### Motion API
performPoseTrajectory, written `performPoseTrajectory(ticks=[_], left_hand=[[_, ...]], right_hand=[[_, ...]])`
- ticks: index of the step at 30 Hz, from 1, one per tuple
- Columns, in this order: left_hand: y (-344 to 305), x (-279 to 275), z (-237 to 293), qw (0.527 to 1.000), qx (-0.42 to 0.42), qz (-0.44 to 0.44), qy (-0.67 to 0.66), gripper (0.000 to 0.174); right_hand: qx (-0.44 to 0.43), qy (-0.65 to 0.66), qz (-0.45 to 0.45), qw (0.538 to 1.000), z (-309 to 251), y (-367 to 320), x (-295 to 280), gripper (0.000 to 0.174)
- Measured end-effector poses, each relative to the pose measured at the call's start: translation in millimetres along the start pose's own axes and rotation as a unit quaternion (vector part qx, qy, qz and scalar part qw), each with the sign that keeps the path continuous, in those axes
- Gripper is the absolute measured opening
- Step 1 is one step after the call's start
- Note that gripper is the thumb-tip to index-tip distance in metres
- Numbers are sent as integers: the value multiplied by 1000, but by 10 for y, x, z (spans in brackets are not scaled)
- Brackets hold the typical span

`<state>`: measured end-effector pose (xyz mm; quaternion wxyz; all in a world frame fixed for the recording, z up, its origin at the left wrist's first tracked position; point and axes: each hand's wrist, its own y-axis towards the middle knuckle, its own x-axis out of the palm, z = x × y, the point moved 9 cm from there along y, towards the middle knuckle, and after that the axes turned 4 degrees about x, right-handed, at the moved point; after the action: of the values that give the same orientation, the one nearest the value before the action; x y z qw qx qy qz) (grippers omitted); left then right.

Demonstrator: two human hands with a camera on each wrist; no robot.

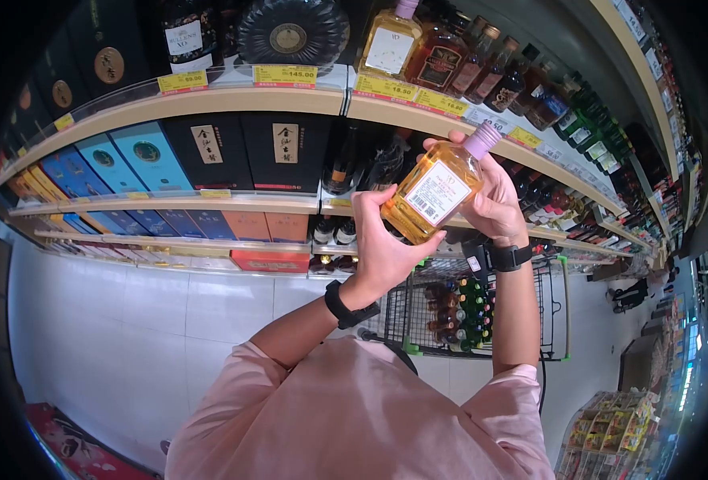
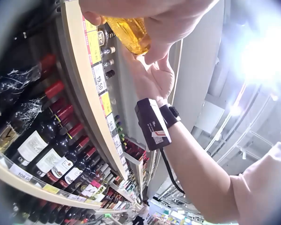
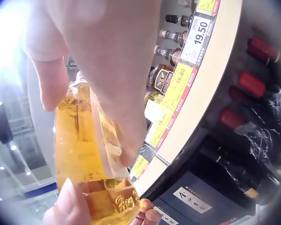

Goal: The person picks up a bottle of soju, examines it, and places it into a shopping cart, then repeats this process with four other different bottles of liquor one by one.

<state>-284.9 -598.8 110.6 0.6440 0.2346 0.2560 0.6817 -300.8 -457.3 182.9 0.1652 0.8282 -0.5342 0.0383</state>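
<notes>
In the head view, a flat glass bottle (image 1: 438,190) of amber liquor is held tilted, its pink cap toward the upper right. A white label with a barcode and small print faces up. My left hand (image 1: 383,246) grips its lower end, thumb along one edge. Around the upper side, below the cap, my right hand (image 1: 498,204) holds it. From the right wrist view, the bottle (image 3: 79,145) shows raised lettering near its base, with left fingertips beside it. A similar bottle (image 1: 389,48) with a pink cap stands on the upper shelf.
Liquor shelves (image 1: 234,94) with yellow price tags run along the front, holding boxed bottles (image 1: 202,148) and wine bottles (image 2: 47,154). A shopping cart (image 1: 406,308) with several drink bottles (image 1: 470,308) stands below my right arm. Display racks (image 1: 610,424) are at the lower right.
</notes>
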Motion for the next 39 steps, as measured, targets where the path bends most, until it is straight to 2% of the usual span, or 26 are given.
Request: performPoseTrajectory(ticks=[3,6,10,11,15,18,21,24,30,33,39], left_hand=[[-49,28,-37,999,16,12,-40,87],[-37,59,-15,995,28,3,-94,87],[-98,134,-93,990,-27,-16,-138,86],[-102,99,-91,989,-19,21,-147,83],[-67,82,1,991,-32,28,-130,87],[-65,53,107,998,-18,8,-57,87],[-122,26,97,998,-6,29,-55,88],[-142,-43,188,999,28,37,1,92],[-152,-151,320,994,85,64,26,96],[-134,-171,363,992,104,49,45,96],[-152,-158,267,995,76,35,47,93]], right_hand=[[3,-29,-7,1000,-20,7,19,89],[-6,-68,29,997,-5,-16,-126,88],[-20,-78,55,995,-16,-17,-135,86],[-35,-59,52,996,-39,-21,-82,80],[-6,27,46,999,126,-63,-195,71],[-6,45,37,998,171,-55,-208,72],[2,63,24,998,182,-79,-127,74],[-4,9,49,999,174,-102,-122,96],[-17,-14,32,999,135,-74,-62,98],[-19,-17,26,999,112,-68,4,99],[-11,-13,43,999,200,-102,-83,94]])
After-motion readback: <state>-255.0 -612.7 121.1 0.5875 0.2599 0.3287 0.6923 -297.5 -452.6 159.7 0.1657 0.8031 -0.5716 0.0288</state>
